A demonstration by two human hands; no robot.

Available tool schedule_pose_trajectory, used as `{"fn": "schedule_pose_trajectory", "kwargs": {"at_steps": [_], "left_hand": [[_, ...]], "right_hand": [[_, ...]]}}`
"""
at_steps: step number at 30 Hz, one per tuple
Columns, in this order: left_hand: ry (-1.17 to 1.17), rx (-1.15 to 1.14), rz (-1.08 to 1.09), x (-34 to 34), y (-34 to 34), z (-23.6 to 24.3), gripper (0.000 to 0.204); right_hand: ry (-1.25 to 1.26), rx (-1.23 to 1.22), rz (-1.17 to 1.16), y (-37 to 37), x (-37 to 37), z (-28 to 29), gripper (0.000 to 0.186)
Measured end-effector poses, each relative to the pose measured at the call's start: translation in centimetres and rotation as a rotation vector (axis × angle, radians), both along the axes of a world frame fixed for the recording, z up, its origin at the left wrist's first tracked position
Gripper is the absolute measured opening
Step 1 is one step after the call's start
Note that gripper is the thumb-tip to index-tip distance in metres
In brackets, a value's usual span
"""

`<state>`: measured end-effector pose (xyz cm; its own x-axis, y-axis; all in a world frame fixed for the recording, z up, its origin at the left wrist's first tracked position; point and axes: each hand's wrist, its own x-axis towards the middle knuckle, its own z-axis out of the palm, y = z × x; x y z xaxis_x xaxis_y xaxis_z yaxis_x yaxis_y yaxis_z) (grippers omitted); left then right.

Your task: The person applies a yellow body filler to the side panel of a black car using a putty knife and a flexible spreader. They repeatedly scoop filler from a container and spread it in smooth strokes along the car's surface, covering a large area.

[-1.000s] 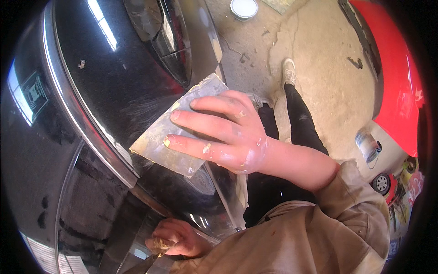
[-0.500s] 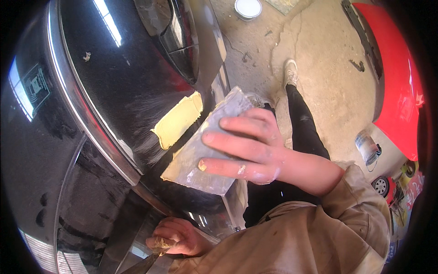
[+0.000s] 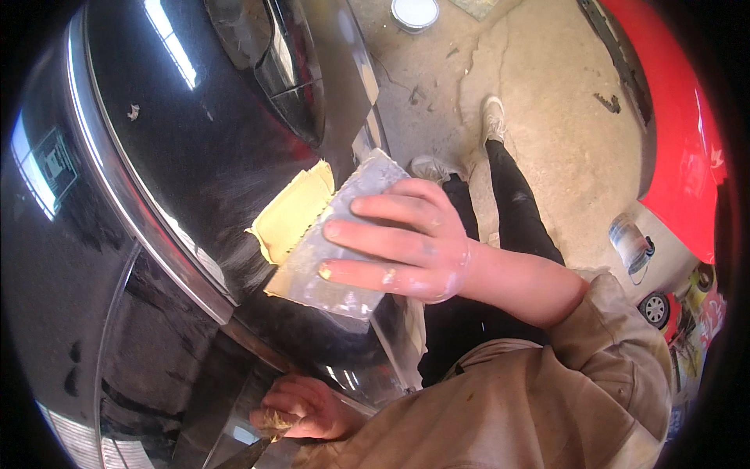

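Observation:
My right hand (image 3: 410,242) is closed on a flat grey spreader (image 3: 348,262), its fingers laid along the upper face and filler smeared on its lower corner. The tool's left edge meets a pale yellow patch of body filler (image 3: 293,209) on a black car panel (image 3: 199,148). Sanding scuffs surround that patch. Lower down, my left hand (image 3: 305,408) is wrapped round the filler-crusted handle of what looks like a putty knife (image 3: 275,424); most of its blade is dark or out of the picture. The right thumb is hidden under the spreader.
A chrome trim strip (image 3: 117,172) curves along the car's left side, and a tail light (image 3: 293,86) sits above the patch. On the concrete floor stand an open white tin (image 3: 415,13) and a clear tub (image 3: 629,244). A red car panel (image 3: 680,133) is at right.
My right hand and the spreader have moved left and slightly up, onto the filler's near edge. The yellow patch looks broader. My left hand stays put, and the view has shifted slightly.

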<state>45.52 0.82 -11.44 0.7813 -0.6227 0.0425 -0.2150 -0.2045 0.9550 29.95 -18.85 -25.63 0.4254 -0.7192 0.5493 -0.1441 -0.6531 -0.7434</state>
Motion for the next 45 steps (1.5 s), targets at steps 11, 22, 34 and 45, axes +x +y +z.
{"fn": "schedule_pose_trajectory", "kwargs": {"at_steps": [11, 22, 34, 45], "left_hand": [[0.083, -0.184, -0.116, -0.4, -0.8, -0.4, 0.029], [0.033, -0.152, -0.156, -0.5, -1.4, -0.4, 0.035], [0.081, -0.102, -0.291, 2.7, 1.3, -0.3, 0.02], [0.628, -0.047, -0.595, -2.4, -2.3, 0.6, 0.049]], "right_hand": [[-0.046, 0.005, -0.074, 0.0, 1.5, -1.8, 0.038], [-0.037, 0.025, -0.071, -0.5, 1.2, -1.5, 0.034], [-0.096, 0.142, -0.06, 0.6, -2.5, 0.0, 0.055], [-0.692, 1.042, 0.167, -0.6, -9.2, 12.0, 0.034]]}}
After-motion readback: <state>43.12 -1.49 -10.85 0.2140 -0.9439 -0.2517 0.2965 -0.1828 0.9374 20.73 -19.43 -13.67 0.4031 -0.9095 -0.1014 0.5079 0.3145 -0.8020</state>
